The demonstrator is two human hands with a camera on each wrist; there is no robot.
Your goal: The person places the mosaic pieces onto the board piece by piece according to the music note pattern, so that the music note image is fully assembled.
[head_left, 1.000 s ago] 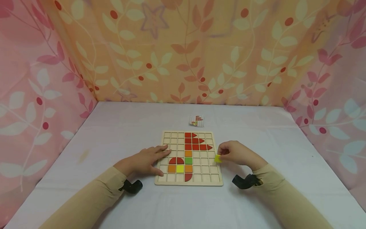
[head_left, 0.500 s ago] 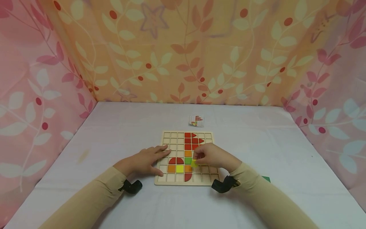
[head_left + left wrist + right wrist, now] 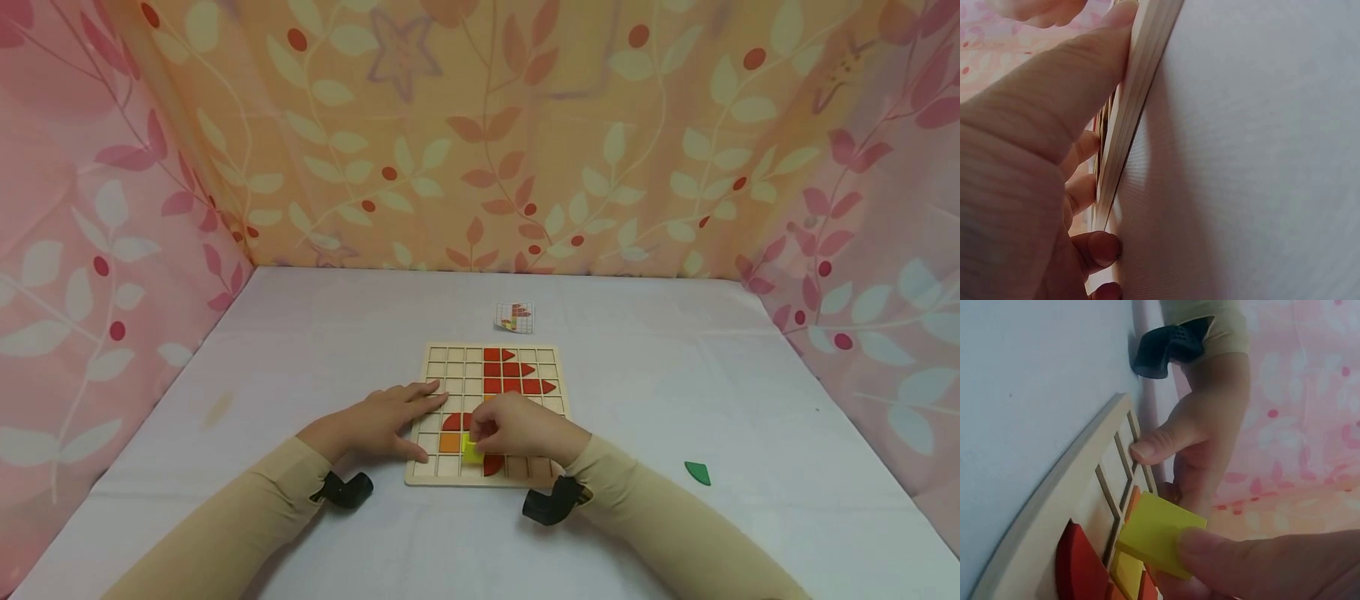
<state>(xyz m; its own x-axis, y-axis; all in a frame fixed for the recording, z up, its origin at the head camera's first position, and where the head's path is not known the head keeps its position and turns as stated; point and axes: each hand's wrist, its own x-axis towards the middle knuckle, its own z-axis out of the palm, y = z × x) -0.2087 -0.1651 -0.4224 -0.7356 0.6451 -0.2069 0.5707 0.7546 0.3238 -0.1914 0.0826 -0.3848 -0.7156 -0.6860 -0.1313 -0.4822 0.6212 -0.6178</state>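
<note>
My right hand [image 3: 521,427] pinches a yellow square tile [image 3: 1157,528] between thumb and fingers, over the lower middle of a wooden grid board [image 3: 442,467]. In the right wrist view this tile is tilted above another yellow square [image 3: 1127,575] seated in the grid. My left hand [image 3: 378,422] rests spread on the board's left side, its thumb [image 3: 1079,69] at the edge in the left wrist view. Red pieces [image 3: 492,370] fill cells toward the top. An orange square [image 3: 450,442] and red quarter-round pieces [image 3: 453,422] sit lower. My right hand hides several middle cells.
A small printed card [image 3: 514,317] showing a coloured grid pattern lies beyond the board. One green quarter-round piece [image 3: 697,473] lies on the white tablecloth to the right. Patterned curtains [image 3: 480,150] enclose the table at the back and sides.
My right hand has carried the yellow square tile leftward from beyond the board's right edge to its lower middle. The green piece has come into view. My left hand has stayed in place.
</note>
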